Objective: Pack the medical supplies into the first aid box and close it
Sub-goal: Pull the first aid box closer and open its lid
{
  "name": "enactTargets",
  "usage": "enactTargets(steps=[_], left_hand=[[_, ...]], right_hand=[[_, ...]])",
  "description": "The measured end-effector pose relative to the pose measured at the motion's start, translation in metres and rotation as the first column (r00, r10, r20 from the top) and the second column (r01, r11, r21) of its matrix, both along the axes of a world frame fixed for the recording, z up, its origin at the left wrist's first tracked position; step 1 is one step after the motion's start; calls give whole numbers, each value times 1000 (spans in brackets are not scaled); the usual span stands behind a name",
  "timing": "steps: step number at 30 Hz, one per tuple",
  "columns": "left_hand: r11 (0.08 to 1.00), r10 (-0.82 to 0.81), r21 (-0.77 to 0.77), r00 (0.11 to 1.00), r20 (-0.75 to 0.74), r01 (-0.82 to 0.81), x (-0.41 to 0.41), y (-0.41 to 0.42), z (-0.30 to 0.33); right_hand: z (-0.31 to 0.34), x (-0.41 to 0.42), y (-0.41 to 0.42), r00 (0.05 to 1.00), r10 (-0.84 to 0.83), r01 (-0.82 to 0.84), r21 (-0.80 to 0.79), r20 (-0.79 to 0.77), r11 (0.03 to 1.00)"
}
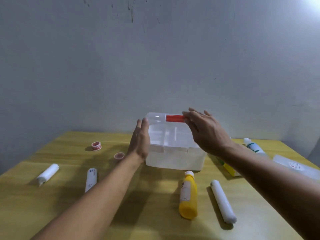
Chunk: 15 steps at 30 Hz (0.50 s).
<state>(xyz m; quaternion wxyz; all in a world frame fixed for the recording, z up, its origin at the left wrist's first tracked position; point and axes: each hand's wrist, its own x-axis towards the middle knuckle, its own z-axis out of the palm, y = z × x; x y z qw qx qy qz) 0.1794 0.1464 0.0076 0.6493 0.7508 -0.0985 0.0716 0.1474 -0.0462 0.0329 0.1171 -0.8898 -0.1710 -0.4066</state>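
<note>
The translucent white first aid box (174, 160) stands at the middle of the yellow table (155, 222), with a compartment tray showing on top and a raised handle with a red grip (174, 118). My left hand (140, 142) lies flat against the box's left side, fingers straight. My right hand (204, 130) reaches over the box, its thumb and forefinger closed around the right end of the red grip. Around the box lie a yellow bottle (188, 196), a long white roll (223, 201), a white tube (90, 179) and a gauze roll (48, 174).
A red-and-white tape roll (96, 146) and a small pink cap (119, 155) sit left of the box. At the right lie a green-labelled white bottle (253, 146), a yellow carton (229, 168) half under my forearm, and a clear plastic piece (294, 166). A grey wall stands behind.
</note>
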Motion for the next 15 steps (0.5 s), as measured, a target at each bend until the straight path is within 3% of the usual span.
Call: enactTargets(steps=[1, 3, 5, 7, 9, 15], left_hand=[[999, -11, 42, 1000, 7, 11, -1, -1, -2], [964, 9, 267, 999, 41, -20, -7, -4, -10], [809, -18, 585, 993, 116, -54, -6, -7, -18], [627, -45, 773, 987, 156, -94, 2, -8, -24], [542, -37, 830, 983, 182, -133, 4, -9, -27], [523, -42, 840, 980, 195, -145, 0, -10, -25]], right_hand=[[7, 3, 0, 1000, -12, 11, 29, 20, 1000], [22, 12, -2, 998, -20, 17, 50, 59, 999], [36, 24, -7, 996, -19, 16, 25, 92, 1000], [46, 39, -14, 993, -14, 20, -45, 113, 999], [49, 55, -20, 995, -27, 37, -96, 97, 995], [49, 94, -23, 958, -241, 223, -123, -157, 967]])
